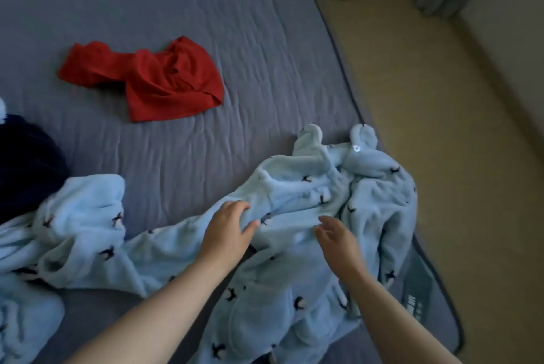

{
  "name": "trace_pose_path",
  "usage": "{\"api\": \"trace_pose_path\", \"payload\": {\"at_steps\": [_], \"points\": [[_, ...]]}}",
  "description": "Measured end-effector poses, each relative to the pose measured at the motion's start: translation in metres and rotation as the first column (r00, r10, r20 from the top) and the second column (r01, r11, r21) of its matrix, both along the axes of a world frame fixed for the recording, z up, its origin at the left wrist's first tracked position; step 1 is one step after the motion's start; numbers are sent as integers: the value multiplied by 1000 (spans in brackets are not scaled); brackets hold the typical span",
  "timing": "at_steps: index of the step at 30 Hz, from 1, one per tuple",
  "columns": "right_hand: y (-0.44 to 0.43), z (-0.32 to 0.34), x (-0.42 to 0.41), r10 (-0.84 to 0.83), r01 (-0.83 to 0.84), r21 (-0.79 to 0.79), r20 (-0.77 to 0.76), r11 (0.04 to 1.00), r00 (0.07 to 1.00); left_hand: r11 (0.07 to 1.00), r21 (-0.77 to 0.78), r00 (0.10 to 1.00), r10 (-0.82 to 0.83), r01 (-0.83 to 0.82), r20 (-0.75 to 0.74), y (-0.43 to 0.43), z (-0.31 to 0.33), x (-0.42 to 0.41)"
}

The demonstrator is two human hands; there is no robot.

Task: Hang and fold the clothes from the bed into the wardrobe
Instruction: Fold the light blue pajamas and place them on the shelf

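The fluffy light-blue robe (pixel 294 184) with small dark birds lies crumpled on the bed (pixel 206 10), left hand (pixel 226 234) gripping a fold, right hand (pixel 338 238) spread loose at its 3 o'clock.

White marks on the mattress edge label (pixel 418 297) are too blurred to read; nothing legible.

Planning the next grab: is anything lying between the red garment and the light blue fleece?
Nothing. In the head view, only bare, wrinkled grey bedsheet separates the red garment from the light blue fleece.
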State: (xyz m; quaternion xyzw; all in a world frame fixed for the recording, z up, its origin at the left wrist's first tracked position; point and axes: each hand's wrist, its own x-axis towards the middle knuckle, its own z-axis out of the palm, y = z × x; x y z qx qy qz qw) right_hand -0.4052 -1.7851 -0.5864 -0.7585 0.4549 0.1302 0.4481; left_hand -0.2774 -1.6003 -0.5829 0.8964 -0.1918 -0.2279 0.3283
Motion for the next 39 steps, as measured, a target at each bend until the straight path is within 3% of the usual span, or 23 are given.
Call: {"api": "trace_pose_path", "payload": {"at_steps": [4, 7, 10, 12, 16, 20, 22, 25, 27, 28, 29, 34, 36, 39], "points": [[-60, -19, -11, 91, -88, -132, 16, 987, 996, 997, 41, 997, -71, 72, -24, -59, -30, 1], [-95, -29, -6, 66, -47, -325, 45, 945, 997, 994, 51, 993, -102, 98, 65, -90, -48, 17], [-136, -38, 8, 8, 31, -583, 63, 812, 998, 990, 127, 981, -79, 57, 175, -122, -63, 45], [-165, -47, 21, 35, -33, -653, -10, 756, 999, 979, 202, 987, -17, -17, 162, -142, -73, 66], [-202, -60, 41, 81, -192, -508, -233, 840, 969, 937, 350, 992, 28, 15, -119, -161, -92, 80], [-205, -58, 47, 118, -254, -306, -401, 918, 909, 983, 180, 983, 71, -40, -168, -157, -89, 64], [-195, -53, 41, 136, -211, -176, -364, 961, 922, 992, 119, 969, 58, -30, -241, -150, -78, 55], [-177, -28, 27, 24, -5, 125, -153, 992, 988, 999, 34, 954, 5, 5, -299, -135, -50, 50], [-167, -7, 18, -169, 175, 446, -53, 878, 984, 999, -3, 937, -32, 33, -347, -120, -21, 47], [-161, 1, 15, -255, 248, 530, -60, 811, 965, 999, -7, 932, -51, 52, -359, -112, -8, 46], [-153, 10, 13, -298, 298, 545, -90, 784, 950, 998, -5, 932, -66, 68, -356, -103, 6, 44], [-105, 61, -1, -183, 252, 422, -197, 871, 963, 997, -72, 939, 8, -35, -344, -57, 88, 34], [-94, 92, -9, -150, 183, 360, -118, 915, 982, 991, -112, 919, 29, -79, -393, -39, 120, 32], [-84, 153, -23, -131, 104, 164, 166, 981, 977, 984, -158, 923, 12, -79, -384, -12, 174, 21]]}}
